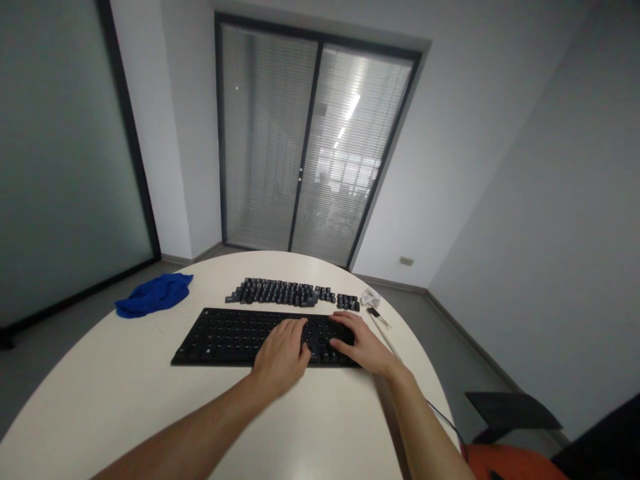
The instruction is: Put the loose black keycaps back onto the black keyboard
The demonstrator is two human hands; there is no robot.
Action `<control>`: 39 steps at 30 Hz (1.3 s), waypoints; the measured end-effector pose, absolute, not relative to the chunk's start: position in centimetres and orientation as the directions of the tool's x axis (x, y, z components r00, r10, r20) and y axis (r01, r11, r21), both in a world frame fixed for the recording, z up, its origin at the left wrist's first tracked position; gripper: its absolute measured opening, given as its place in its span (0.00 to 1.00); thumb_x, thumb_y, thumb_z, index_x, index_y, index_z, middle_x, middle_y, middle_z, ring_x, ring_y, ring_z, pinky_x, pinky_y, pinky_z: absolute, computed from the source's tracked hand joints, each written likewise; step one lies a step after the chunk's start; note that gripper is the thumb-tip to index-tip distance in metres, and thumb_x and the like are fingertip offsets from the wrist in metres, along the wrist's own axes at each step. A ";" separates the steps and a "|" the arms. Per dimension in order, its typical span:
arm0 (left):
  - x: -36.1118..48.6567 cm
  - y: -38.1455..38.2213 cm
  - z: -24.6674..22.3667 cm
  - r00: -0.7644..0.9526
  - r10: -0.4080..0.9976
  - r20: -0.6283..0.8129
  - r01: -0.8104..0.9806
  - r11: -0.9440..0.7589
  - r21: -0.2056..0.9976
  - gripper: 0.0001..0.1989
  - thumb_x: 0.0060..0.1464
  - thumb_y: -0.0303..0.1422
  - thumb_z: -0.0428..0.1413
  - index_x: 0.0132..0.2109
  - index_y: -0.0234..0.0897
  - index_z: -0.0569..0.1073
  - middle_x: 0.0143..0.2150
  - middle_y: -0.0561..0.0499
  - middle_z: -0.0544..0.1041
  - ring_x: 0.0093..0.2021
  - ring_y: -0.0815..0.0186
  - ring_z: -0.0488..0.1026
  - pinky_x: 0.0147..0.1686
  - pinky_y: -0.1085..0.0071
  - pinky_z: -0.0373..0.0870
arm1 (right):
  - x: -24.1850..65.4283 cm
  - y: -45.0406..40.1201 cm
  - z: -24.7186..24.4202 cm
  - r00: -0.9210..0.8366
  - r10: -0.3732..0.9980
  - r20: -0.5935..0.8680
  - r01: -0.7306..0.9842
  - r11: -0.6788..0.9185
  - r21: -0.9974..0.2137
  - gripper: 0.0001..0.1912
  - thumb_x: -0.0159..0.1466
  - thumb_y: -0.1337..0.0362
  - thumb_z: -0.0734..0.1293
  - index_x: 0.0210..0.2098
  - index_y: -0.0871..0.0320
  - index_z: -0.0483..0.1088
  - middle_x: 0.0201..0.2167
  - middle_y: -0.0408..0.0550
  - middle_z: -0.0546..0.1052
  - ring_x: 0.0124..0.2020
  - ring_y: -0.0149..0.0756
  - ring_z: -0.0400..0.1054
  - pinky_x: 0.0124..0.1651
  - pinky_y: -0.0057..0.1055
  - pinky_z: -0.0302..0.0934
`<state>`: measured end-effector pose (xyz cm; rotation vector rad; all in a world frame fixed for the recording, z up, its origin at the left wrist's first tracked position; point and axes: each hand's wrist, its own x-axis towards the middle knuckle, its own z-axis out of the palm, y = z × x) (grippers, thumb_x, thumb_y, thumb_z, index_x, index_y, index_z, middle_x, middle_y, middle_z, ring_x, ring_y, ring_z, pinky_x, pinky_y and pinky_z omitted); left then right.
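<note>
A black keyboard point(227, 337) lies across the table, with most of its keycaps off. My left hand point(283, 352) rests on it right of the middle, fingers together and bent down; what its fingertips hold, if anything, is hidden. Over the keyboard's right end is my right hand point(360, 340), its thumb and fingers spread around the number pad area, with nothing visible in it. Loose black keycaps point(280, 292) stand in rows just behind the keyboard, with smaller groups of keycaps point(347, 302) to their right.
A blue cloth point(156, 295) lies at the left on the round white table point(125, 393). Crumpled white material point(370, 297) and a small tool point(377, 315) are at the right, near a cable point(445, 419). An orange chair point(515, 463) stands at the lower right.
</note>
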<state>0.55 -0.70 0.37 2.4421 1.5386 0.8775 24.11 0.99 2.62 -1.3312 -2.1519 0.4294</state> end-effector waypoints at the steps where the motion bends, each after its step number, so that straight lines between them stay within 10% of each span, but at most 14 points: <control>1: 0.6 -0.7 0.4 0.313 0.859 0.406 0.786 -0.474 0.397 0.24 0.60 0.29 0.48 0.62 0.33 0.66 0.60 0.41 0.72 0.61 0.56 0.67 0.63 0.59 0.62 | 24.1 1.0 2.5 -0.340 0.895 0.287 0.721 0.444 -0.532 0.29 0.62 0.53 0.70 0.59 0.56 0.69 0.62 0.57 0.69 0.64 0.50 0.60 0.68 0.50 0.50; 39: 0.6 -0.8 0.5 0.316 0.861 0.397 0.791 -0.471 0.392 0.24 0.60 0.29 0.48 0.63 0.32 0.65 0.60 0.41 0.72 0.61 0.56 0.67 0.63 0.58 0.61 | 23.6 0.9 3.0 -0.150 0.988 0.019 0.838 0.137 -0.528 0.38 0.60 0.47 0.70 0.66 0.51 0.61 0.71 0.55 0.56 0.73 0.57 0.41 0.69 0.68 0.23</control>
